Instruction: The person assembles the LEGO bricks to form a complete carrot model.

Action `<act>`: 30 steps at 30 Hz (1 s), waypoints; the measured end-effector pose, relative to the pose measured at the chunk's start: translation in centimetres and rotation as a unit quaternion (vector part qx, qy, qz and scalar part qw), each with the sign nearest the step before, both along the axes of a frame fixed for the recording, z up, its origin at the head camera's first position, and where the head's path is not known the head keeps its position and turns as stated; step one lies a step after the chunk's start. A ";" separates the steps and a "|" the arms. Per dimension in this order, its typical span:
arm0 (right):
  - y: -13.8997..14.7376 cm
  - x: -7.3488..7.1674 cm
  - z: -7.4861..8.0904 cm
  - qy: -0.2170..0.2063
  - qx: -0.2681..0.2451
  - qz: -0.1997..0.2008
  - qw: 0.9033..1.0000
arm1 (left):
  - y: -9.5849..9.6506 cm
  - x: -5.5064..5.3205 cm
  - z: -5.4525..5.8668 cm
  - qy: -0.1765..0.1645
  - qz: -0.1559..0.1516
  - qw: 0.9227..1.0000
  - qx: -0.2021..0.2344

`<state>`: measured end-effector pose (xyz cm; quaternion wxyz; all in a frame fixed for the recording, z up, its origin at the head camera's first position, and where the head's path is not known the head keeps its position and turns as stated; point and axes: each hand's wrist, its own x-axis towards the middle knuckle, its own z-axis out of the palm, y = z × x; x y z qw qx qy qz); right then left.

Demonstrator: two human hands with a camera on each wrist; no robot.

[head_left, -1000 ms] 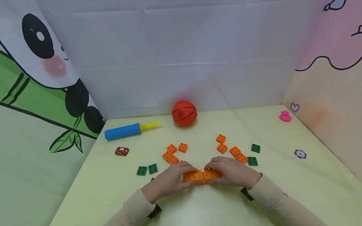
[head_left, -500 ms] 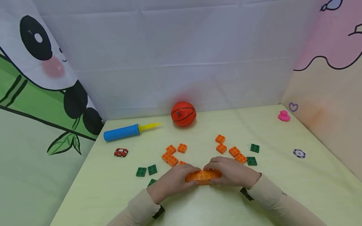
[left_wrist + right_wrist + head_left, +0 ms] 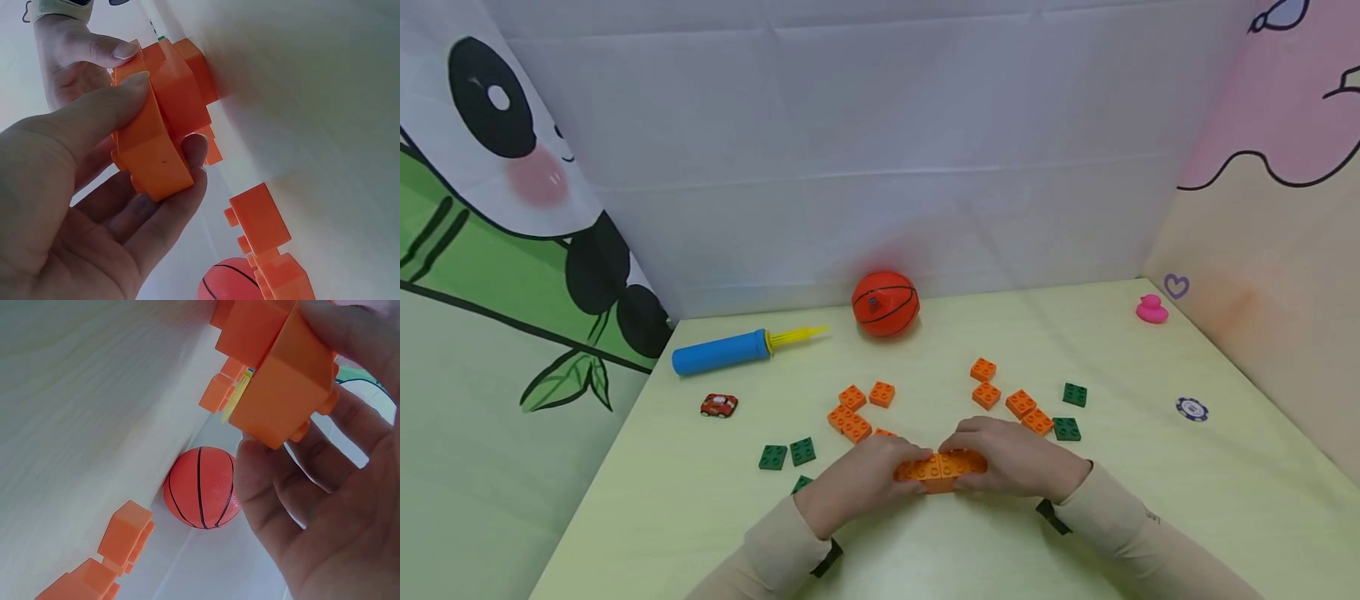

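Near the front middle of the table, two orange toy building bricks [image 3: 940, 465] stand end to end over more orange bricks. My left hand [image 3: 857, 482] pinches the left end between thumb and fingers, and my right hand [image 3: 1009, 457] grips the right end. From the left wrist, the upper brick [image 3: 147, 144] shows between thumb and fingertips, with a lower orange brick [image 3: 178, 87] against its underside. In the right wrist view, fingers wrap the studded side of an upper brick [image 3: 284, 381]. The hands cover both ends in the head view.
Loose orange bricks [image 3: 852, 397] and green bricks [image 3: 802, 451] lie left; more orange [image 3: 987, 395] and green bricks [image 3: 1067, 429] lie right. Behind are a blue pump [image 3: 722, 353], small basketball [image 3: 885, 304] and pink duck [image 3: 1152, 309]. A red toy car [image 3: 719, 406] and poker chip [image 3: 1192, 409] lie outward.
My left hand has moved slightly right with its brick, and the gap between the two upper bricks has closed. The right hand stays nearly still. The head view has shifted a little.
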<state>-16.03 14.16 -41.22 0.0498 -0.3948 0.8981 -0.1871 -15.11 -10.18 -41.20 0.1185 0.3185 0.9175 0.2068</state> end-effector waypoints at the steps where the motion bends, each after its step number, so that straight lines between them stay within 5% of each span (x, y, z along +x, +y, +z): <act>1: 0.0 0.0 0.0 -0.001 0.001 -0.001 1.000 | 0.0 0.0 0.1 -0.002 0.002 1.000 -0.002; 7: 0.1 0.1 0.0 -0.009 0.000 -0.001 1.000 | 0.0 0.0 0.1 -0.007 0.007 1.000 -0.008; 11: 0.9 -0.1 0.5 -0.057 -0.004 -0.026 0.998 | 0.0 -0.1 -0.1 -0.005 0.001 1.000 -0.011; 16: 3.2 -1.0 1.8 -0.039 -0.004 -0.127 0.991 | 0.1 -0.2 -0.2 -0.002 -0.010 1.000 -0.005; 19: 4.8 -1.8 2.4 -0.015 0.039 -0.209 0.977 | 0.1 -0.2 -0.1 0.003 -0.014 1.000 -0.002; 22: 6.1 -2.5 2.4 -0.036 0.085 -0.263 0.960 | 0.0 -0.2 0.0 0.003 -0.011 1.000 -0.001; 30: 6.3 -3.5 1.0 -0.083 0.110 -0.261 0.955 | -0.1 -0.2 0.0 -0.003 -0.003 1.000 -0.004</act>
